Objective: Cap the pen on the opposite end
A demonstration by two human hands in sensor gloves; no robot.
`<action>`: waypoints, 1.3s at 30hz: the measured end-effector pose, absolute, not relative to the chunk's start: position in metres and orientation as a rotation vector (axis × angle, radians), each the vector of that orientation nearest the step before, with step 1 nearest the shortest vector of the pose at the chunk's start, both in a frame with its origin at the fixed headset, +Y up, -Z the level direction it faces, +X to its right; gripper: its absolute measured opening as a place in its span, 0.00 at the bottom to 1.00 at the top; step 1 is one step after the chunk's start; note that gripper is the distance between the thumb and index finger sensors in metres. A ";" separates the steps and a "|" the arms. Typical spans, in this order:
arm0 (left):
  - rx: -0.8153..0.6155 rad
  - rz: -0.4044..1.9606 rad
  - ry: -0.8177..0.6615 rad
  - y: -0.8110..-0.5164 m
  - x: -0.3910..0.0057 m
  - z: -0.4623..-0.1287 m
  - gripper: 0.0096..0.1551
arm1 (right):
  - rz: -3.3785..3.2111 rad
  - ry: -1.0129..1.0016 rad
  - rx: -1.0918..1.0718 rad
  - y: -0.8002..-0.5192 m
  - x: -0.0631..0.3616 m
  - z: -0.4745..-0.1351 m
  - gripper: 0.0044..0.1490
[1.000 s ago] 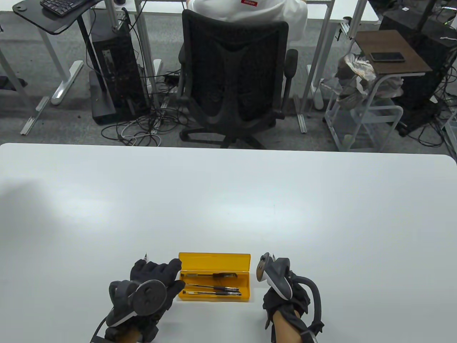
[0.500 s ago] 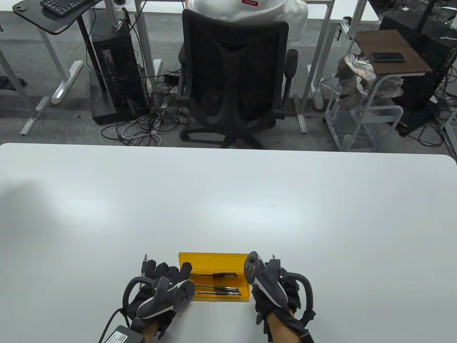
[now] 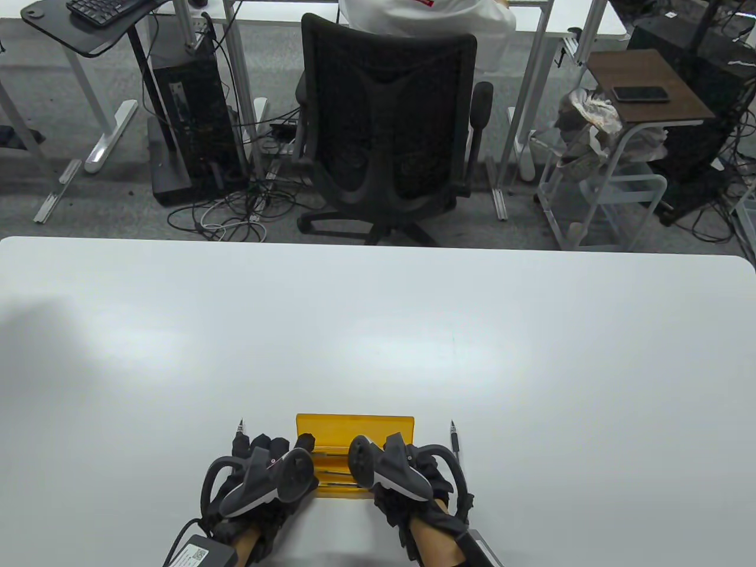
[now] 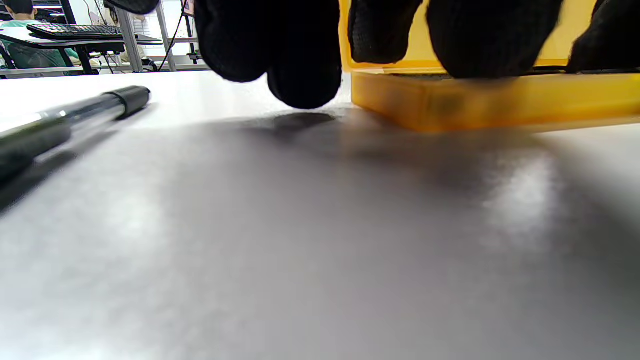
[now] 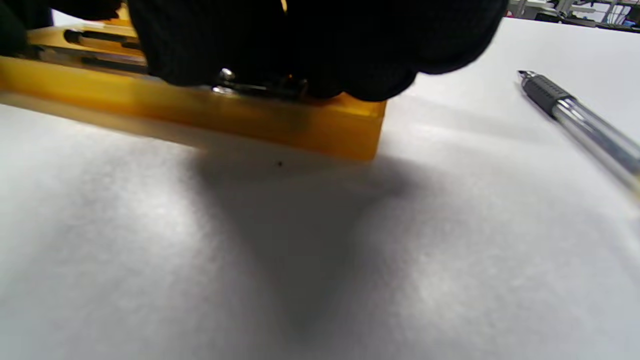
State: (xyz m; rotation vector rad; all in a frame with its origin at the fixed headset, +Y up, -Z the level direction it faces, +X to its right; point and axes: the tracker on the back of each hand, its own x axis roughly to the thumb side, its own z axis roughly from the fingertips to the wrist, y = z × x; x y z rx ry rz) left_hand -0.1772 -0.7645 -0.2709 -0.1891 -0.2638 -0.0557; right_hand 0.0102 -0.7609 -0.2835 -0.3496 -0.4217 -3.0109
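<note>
An open yellow pen case (image 3: 354, 426) lies at the table's near edge, lid raised at the back. Black pens (image 3: 332, 471) lie inside it, mostly hidden under my hands. My left hand (image 3: 289, 450) rests on the case's left end; in the left wrist view its fingertips (image 4: 305, 65) hang over the case rim (image 4: 490, 100) and the table beside it. My right hand (image 3: 384, 450) reaches down into the case's right half; in the right wrist view its fingers (image 5: 300, 45) cover the pens (image 5: 100, 40) and a metal clip. Whether they grip a pen is hidden.
One loose pen (image 3: 239, 433) lies on the table left of the case, also in the left wrist view (image 4: 95, 107). Another loose pen (image 3: 454, 440) lies right of the case, also in the right wrist view (image 5: 575, 112). An office chair (image 3: 387, 130) stands beyond the far edge.
My right hand moved left from beside the case to over its right half, uncovering the right loose pen. My left hand turned and shifted right onto the case's left end.
</note>
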 end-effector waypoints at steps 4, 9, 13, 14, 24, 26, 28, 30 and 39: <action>-0.198 -0.035 -0.253 -0.765 -0.178 -0.271 0.42 | -3.017 -0.404 -0.341 -0.764 0.011 -0.283 0.29; -0.200 -0.027 -0.252 -0.766 -0.178 -0.272 0.42 | -3.037 -0.488 -0.314 -0.767 0.013 -0.286 0.30; -0.202 -0.024 -0.252 -0.766 -0.179 -0.272 0.42 | -3.001 -0.448 -0.344 -0.769 0.010 -0.284 0.29; -0.205 -0.019 -0.251 -0.767 -0.179 -0.272 0.42 | -2.995 -0.413 -0.349 -0.770 0.009 -0.283 0.29; -0.196 0.001 -0.248 -0.767 -0.180 -0.272 0.42 | -2.956 -0.281 -0.265 -0.745 0.023 -0.280 0.28; -0.189 -0.005 -0.251 -0.767 -0.180 -0.272 0.42 | -2.986 -0.238 -0.224 -0.737 0.030 -0.280 0.28; -0.177 -0.004 -0.253 -0.767 -0.179 -0.272 0.41 | -3.050 -0.196 -0.189 -0.729 0.037 -0.279 0.28; -0.171 -0.003 -0.270 -0.767 -0.179 -0.272 0.41 | -3.130 -0.168 -0.146 -0.723 0.045 -0.278 0.28; 0.009 0.403 -0.251 -0.727 -0.195 -0.256 0.33 | -3.542 -0.040 -0.140 -0.705 0.064 -0.270 0.28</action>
